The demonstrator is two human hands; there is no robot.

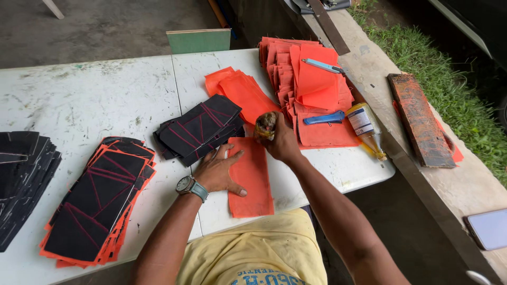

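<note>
Far left of the left hand point(219, 171) lie black sheets point(21, 179) and a black-on-orange stack point(100, 203). That hand lies flat, fingers spread, pressing an orange piece point(253, 182). Just above it sits a black pile point(200, 129). The right hand point(282, 142) grips a small brush point(265, 125) at the piece's top. Right of it lie orange stacks point(311, 89) and a yellow glue bottle point(365, 126) with a pale label.

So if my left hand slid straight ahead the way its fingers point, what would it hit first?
Probably the stack of black pieces lying just beyond the fingertips of the left hand, which presses on the orange sheet; depth is hard to judge.
</note>
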